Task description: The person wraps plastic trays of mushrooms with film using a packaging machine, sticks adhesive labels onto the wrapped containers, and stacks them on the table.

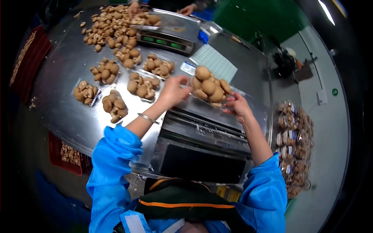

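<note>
Keep the tray (201, 101) of mushrooms (209, 87) level, left hand (173, 91) and right hand (241, 108) each gripping one end with its fingers (182, 79), so none tumble

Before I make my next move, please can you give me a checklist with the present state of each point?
1. Left hand on the mushroom pack: ok, at its left edge.
2. Right hand on the pack: ok, at its right edge.
3. Wrists bare: not ok, a bracelet is on the left one.
4. Co-worker's hands away from the held pack: ok, both at the table's far side.
5. Reading on the scale display: cannot tell, too small.
6. Pack level: cannot tell from this view.
</note>
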